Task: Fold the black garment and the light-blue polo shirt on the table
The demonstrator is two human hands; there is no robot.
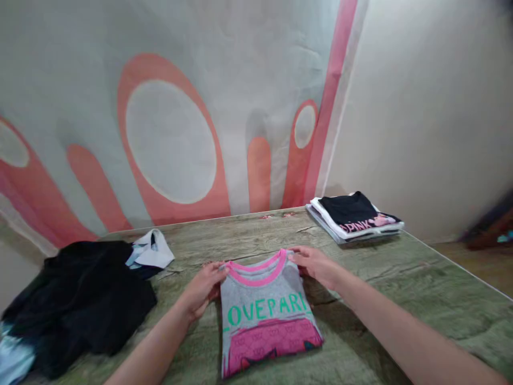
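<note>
A grey T-shirt (264,294) with a pink neckband, green lettering and a pink print lies folded into a rough rectangle in front of me. My left hand (206,286) grips its upper left corner beside the neckband, fingers closed on the cloth. At the upper right corner my right hand (315,264) pinches the fabric between thumb and fingers. Some fingertips of both hands are hidden behind or under the shirt.
At the back right sits a stack of folded clothes (356,214), a black shirt on top. Crumpled black clothing (88,299) lies left, with a white and dark garment (154,251) beside it. The wood-patterned table (224,238) meets a wall with a pink-patterned covering (236,176).
</note>
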